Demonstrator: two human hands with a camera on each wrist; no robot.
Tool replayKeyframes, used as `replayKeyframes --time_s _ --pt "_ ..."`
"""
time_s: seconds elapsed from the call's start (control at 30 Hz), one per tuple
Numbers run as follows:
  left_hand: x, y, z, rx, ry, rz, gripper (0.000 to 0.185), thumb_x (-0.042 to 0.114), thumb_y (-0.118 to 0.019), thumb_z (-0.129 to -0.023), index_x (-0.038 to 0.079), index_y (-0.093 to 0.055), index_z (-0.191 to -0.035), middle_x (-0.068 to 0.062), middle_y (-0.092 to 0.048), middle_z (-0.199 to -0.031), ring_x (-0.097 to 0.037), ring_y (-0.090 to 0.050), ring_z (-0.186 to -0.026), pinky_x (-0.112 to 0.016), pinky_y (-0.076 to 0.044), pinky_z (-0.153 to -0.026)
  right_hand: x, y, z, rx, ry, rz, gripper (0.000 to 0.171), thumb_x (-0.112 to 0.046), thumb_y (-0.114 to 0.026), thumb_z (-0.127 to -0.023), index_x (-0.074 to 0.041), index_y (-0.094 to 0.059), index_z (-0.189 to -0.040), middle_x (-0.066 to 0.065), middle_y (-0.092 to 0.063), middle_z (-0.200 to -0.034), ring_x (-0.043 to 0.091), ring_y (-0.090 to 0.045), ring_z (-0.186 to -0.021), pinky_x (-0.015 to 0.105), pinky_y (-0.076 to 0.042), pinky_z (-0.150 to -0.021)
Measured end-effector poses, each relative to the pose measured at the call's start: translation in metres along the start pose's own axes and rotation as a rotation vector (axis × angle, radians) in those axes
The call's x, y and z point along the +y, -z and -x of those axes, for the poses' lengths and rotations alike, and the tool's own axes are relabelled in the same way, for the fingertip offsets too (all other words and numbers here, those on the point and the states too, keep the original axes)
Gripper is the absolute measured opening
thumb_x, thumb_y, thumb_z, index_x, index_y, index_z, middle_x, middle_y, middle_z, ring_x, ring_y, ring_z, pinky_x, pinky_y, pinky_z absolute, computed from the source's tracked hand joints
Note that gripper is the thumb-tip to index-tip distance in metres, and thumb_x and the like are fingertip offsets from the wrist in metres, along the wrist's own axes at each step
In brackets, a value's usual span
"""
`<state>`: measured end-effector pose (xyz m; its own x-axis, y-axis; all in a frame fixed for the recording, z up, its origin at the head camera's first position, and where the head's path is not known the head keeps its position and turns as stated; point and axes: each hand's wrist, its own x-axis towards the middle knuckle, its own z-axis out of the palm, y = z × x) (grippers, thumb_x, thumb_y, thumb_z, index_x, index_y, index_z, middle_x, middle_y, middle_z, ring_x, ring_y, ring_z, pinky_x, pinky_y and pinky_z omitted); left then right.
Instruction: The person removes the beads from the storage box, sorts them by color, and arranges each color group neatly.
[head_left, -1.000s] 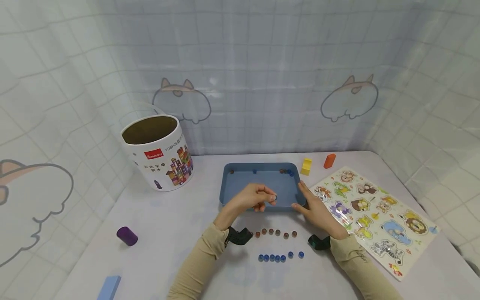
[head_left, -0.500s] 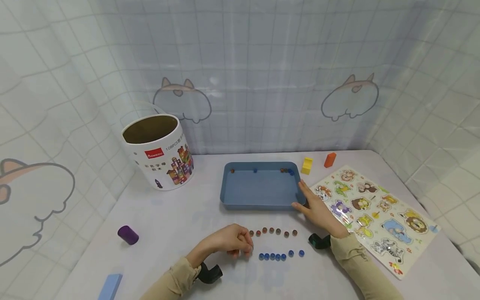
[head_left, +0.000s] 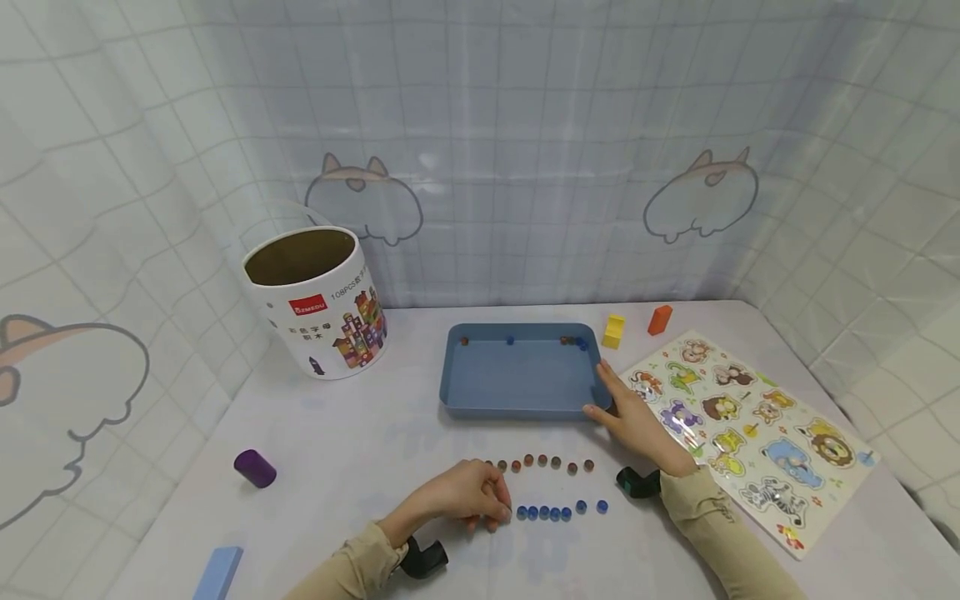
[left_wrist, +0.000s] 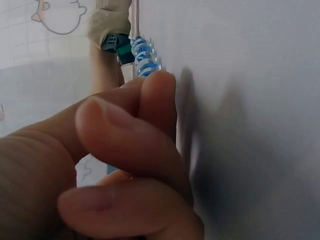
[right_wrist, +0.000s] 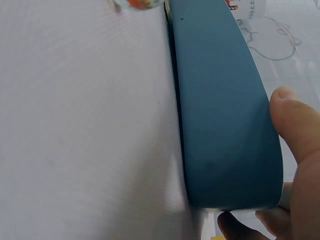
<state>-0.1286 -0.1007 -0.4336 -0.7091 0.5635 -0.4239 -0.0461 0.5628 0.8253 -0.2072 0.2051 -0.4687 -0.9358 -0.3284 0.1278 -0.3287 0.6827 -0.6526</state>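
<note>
1. My left hand (head_left: 467, 497) rests low on the white table (head_left: 337, 450), fingers curled together at the left end of the row of blue beads (head_left: 558, 512). In the left wrist view my fingertips (left_wrist: 157, 95) are bunched tight just beside the beads; I cannot tell whether a bead is pinched between them.

2. The blue row runs left to right, straight away from my left fingertips toward my right forearm. Its long axis lies across me, parallel to the table's near edge.

3. A row of brown beads (head_left: 540, 462) lies just beyond the blue row, also left to right, between it and the blue tray (head_left: 517, 404).

4. My right hand (head_left: 633, 417) lies flat against the tray's right near corner, fingers straight, thumb on the outer wall, holding nothing.

5. A few more beads (head_left: 573, 341) sit along the tray's far wall, well apart from both hands.

6. My left hand is much the nearer to both rows; my right is nearer the tray.
</note>
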Motion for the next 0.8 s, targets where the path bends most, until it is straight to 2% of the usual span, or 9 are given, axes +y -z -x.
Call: replayKeyframes --time_s 0.1,0.17,0.3,0.4,0.53,0.67,0.8 --pt "0.008 0.008 -0.001 0.039 0.0 -0.036 0.003 0.017 -0.071 -0.088 0.015 -0.069 -0.086 -0.002 -0.067 -0.061 -0.009 -0.048 -0.039 -0.022 -0.039 -0.041 -0.001 0.0 0.0 -0.007 0.002 0.007 0.081 -0.035 -0.061 -0.096 0.005 -0.019 -0.152 0.025 -0.014 -0.16 0.044 -0.018 -0.146 0.058 -0.022 -0.115" --pt "0.017 0.019 -0.005 0.061 -0.012 -0.039 0.007 0.021 -0.068 -0.091 0.015 -0.07 -0.091 -0.006 -0.069 -0.065 -0.011 -0.047 -0.04 -0.022 -0.037 -0.04 0.0 0.0 0.0 -0.009 0.002 0.006 0.081 -0.035 -0.06 -0.096 0.005 -0.018 -0.152 0.025 -0.013 -0.16 0.044 -0.018 -0.146 0.058 -0.022 -0.115" --pt "0.039 0.048 -0.026 0.06 -0.063 0.065 0.026 0.025 -0.061 -0.097 0.006 -0.067 -0.112 -0.017 -0.071 -0.081 -0.01 -0.046 -0.042 -0.022 -0.032 -0.042 0.001 -0.001 0.0 -0.003 0.0 -0.005 0.081 -0.034 -0.061 -0.095 0.005 -0.018 -0.152 0.024 -0.013 -0.16 0.044 -0.018 -0.146 0.058 -0.022 -0.115" --pt "0.054 0.07 -0.059 0.066 -0.088 0.224 0.038 0.025 -0.056 -0.1 0.001 -0.058 -0.129 -0.017 -0.069 -0.091 -0.007 -0.046 -0.046 -0.023 -0.034 -0.047 0.004 -0.002 0.0 0.005 -0.005 -0.006 0.082 -0.034 -0.062 -0.095 0.004 -0.018 -0.152 0.025 -0.013 -0.16 0.044 -0.019 -0.146 0.058 -0.023 -0.115" --pt "0.065 0.085 -0.112 0.175 -0.064 0.421 0.043 0.026 -0.052 -0.102 0.003 -0.049 -0.138 -0.008 -0.065 -0.105 -0.008 -0.052 -0.06 -0.025 -0.04 -0.061 0.006 -0.004 0.001 0.016 -0.001 -0.008 0.082 -0.035 -0.062 -0.095 0.004 -0.018 -0.153 0.025 -0.014 -0.16 0.045 -0.02 -0.145 0.059 -0.025 -0.114" --pt "0.067 0.086 -0.159 0.267 0.019 0.513 0.045 0.024 -0.052 -0.102 0.003 -0.045 -0.141 -0.014 -0.062 -0.122 -0.011 -0.055 -0.07 -0.026 -0.044 -0.069 0.007 -0.005 0.001 0.025 0.009 -0.004 0.082 -0.035 -0.062 -0.095 0.005 -0.019 -0.152 0.025 -0.016 -0.159 0.044 -0.022 -0.145 0.06 -0.026 -0.113" --pt "0.071 0.079 -0.189 0.249 0.102 0.551 0.044 0.018 -0.05 -0.102 0.0 -0.044 -0.142 -0.019 -0.062 -0.122 -0.011 -0.057 -0.069 -0.021 -0.045 -0.063 0.006 -0.003 0.0 0.02 0.013 0.0 0.081 -0.038 -0.06 -0.095 0.004 -0.02 -0.152 0.023 -0.017 -0.16 0.043 -0.023 -0.145 0.059 -0.026 -0.113"
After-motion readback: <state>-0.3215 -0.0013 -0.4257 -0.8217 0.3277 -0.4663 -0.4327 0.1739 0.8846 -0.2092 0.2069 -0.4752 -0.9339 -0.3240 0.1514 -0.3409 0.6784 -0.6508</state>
